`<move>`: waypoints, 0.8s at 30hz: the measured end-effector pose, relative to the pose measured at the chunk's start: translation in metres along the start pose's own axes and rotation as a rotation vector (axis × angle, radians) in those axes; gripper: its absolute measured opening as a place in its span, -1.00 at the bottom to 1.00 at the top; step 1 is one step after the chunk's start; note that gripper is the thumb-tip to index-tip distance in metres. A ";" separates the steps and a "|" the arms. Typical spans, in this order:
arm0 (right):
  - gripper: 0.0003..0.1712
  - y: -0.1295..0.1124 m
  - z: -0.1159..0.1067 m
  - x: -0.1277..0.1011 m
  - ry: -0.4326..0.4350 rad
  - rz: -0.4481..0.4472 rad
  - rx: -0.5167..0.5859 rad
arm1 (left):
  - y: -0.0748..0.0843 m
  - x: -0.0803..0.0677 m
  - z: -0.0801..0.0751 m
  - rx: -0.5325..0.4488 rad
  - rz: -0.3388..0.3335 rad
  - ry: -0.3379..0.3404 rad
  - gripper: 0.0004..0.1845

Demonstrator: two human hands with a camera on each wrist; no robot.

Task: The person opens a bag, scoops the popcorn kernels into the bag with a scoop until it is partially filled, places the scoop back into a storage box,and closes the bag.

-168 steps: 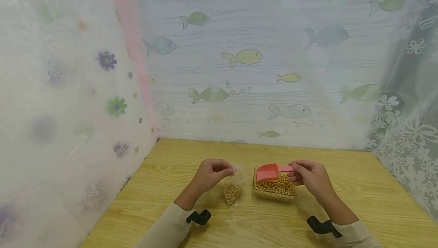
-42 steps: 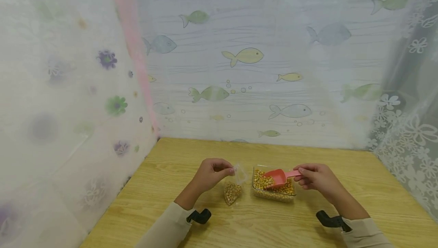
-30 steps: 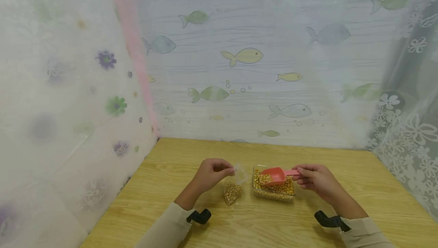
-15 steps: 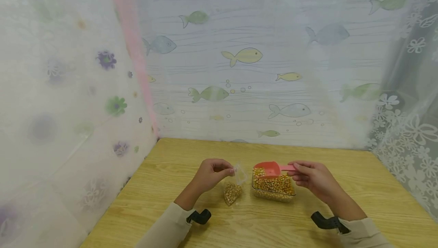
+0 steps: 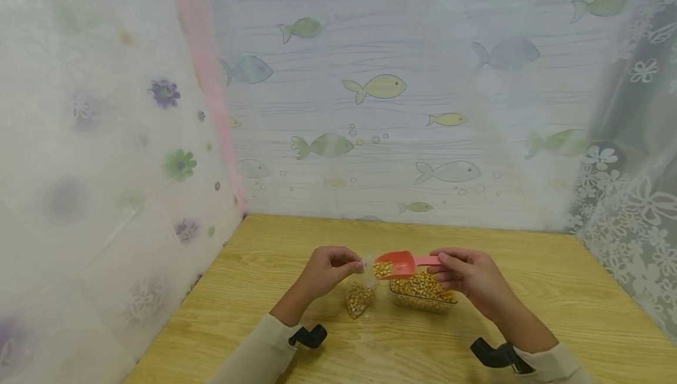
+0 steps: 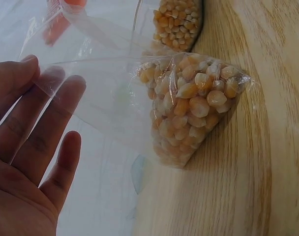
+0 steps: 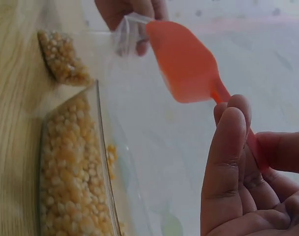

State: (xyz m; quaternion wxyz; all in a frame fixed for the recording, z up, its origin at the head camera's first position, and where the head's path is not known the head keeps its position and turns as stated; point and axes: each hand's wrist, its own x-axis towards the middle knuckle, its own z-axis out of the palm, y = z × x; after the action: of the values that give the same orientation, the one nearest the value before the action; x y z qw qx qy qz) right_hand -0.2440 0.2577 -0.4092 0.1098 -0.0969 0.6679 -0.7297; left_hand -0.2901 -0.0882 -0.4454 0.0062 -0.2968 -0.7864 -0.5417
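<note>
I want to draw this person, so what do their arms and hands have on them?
Both arms wear long, loose sleeves of pale beige cloth, the left sleeve and the right sleeve. A small black camera mount is strapped at the left wrist and another black mount at the right wrist. The left hand and right hand are bare: no gloves, rings or watch show.

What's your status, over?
Left hand pinches bag mouth open. Right hand holds scoop, loaded with kernels, at bag mouth. Nothing in the way.

Left hand (image 6: 26,162) pinches clear bag (image 6: 139,98); kernels (image 6: 189,113) inside.
</note>
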 end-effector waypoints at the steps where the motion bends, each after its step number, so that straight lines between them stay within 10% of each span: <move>1: -0.68 -0.001 0.003 0.000 0.009 0.001 -0.017 | 0.000 0.000 0.000 0.001 0.000 -0.001 -0.82; 24: -0.54 -0.020 0.040 0.002 0.103 -0.099 -0.300 | 0.000 0.001 0.001 0.006 0.003 0.015 -0.86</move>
State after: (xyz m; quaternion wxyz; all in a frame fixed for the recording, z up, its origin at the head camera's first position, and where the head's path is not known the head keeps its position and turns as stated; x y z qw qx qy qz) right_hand -0.2346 0.2209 -0.3860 0.0239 -0.1073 0.7685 -0.6304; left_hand -0.2905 -0.0873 -0.4459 0.0139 -0.2938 -0.7876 -0.5415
